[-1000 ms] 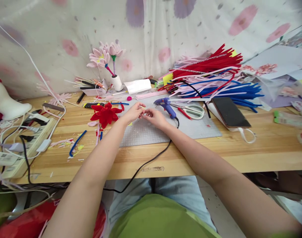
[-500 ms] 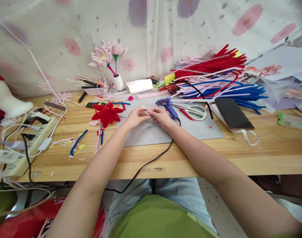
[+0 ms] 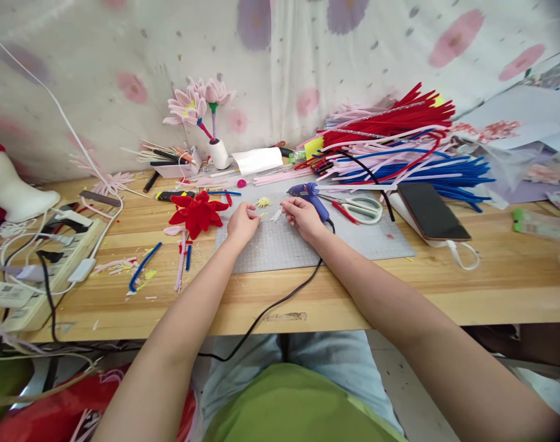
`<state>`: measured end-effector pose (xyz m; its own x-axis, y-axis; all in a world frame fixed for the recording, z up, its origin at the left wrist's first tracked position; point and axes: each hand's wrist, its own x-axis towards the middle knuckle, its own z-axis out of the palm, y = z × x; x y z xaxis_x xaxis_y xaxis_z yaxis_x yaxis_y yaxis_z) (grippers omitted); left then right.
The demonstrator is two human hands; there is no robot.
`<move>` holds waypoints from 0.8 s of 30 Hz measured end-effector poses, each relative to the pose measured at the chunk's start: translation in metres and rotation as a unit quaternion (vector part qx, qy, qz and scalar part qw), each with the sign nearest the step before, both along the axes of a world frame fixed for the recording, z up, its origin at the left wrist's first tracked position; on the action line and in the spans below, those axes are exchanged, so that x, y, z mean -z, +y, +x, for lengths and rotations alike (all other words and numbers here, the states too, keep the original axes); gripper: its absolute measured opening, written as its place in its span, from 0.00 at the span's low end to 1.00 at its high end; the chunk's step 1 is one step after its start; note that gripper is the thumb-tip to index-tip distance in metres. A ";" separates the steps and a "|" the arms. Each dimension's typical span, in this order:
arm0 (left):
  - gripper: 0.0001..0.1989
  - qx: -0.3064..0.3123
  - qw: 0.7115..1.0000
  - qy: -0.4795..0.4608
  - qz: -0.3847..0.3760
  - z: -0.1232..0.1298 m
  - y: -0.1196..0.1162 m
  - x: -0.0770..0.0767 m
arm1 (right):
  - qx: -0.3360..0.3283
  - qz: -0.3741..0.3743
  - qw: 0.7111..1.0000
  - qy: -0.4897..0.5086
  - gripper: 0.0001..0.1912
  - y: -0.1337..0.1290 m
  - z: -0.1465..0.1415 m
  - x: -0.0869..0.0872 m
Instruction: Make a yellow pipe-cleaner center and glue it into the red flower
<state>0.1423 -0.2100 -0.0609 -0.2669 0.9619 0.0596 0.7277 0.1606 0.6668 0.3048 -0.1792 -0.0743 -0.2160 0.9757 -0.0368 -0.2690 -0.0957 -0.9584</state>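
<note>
My left hand (image 3: 243,222) is closed in a pinch at the left part of the grey cutting mat (image 3: 284,252), with a thin yellow-tipped stamen (image 3: 262,215) at its fingertips. Across a small gap, my right hand (image 3: 302,216) is also pinched; whatever its fingers hold is too small to make out. Between the hands lies a little heap of yellow stamens (image 3: 264,201), and a small white bundle (image 3: 276,215) is close to the right fingertips. Just behind the right hand rests a blue glue gun (image 3: 311,193), its black cord running toward the table's front edge.
Left of the mat sits a red pipe-cleaner flower (image 3: 197,213). Scissors (image 3: 365,210) and a phone (image 3: 433,212) lie to the right. Bundles of pipe cleaners (image 3: 399,129) are piled behind. A power strip (image 3: 59,270) with tangled cables occupies the left side, near a white vase (image 3: 219,153).
My hands have moved apart from fingertips together, the left going left and slightly down. The yellow stamens and white bundle between them now show.
</note>
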 end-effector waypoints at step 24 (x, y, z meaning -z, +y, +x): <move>0.24 0.050 0.997 -0.058 0.003 -0.012 0.001 -0.010 | -0.008 0.070 0.990 -0.121 0.16 -0.004 0.002 0.005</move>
<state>0.1306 -0.2089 -0.0507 -0.1754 0.9837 0.0404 0.6584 0.0867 0.7477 0.3063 -0.1833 -0.0791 -0.2320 0.9717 0.0450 -0.0290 0.0394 -0.9988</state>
